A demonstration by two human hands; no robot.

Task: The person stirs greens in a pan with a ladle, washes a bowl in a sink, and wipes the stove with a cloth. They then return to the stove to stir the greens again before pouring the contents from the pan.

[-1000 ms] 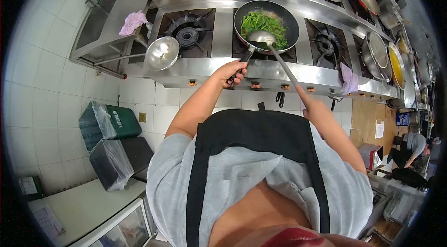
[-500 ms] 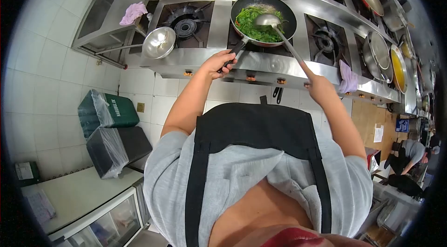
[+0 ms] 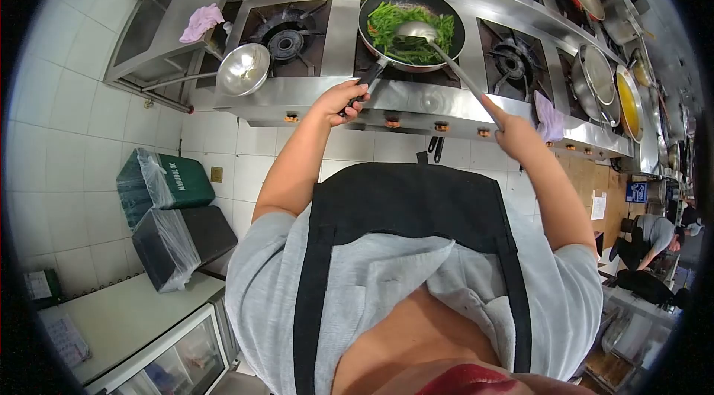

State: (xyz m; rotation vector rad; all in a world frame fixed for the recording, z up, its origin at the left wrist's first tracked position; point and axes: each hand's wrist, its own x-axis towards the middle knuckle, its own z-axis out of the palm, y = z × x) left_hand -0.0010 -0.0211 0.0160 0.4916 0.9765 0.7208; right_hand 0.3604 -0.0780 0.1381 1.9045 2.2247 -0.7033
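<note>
In the head view a dark frying pan (image 3: 452,49) sits over a burner at the middle of the stove. Chopped green vegetables (image 3: 387,21) with a few orange bits lie in it. My left hand (image 3: 341,103) is wrapped round the pan's black handle. My right hand (image 3: 515,135) grips the long handle of a metal ladle (image 3: 416,30), its index finger stretched along the shaft. The ladle's bowl rests among the greens, hiding some of them.
Free-standing burners (image 3: 285,44) flank the pan. A steel ladle bowl (image 3: 244,69) lies at the stove's left edge. A purple cloth (image 3: 549,118) hangs at the front right. Pots and a yellow-filled pan (image 3: 631,103) stand farther right. A co-worker (image 3: 654,239) bends over at far right.
The ladle's bowl has shifted slightly within the greens, and my right index finger now points along the shaft. The whole view has shifted slightly. My left hand keeps its hold.
</note>
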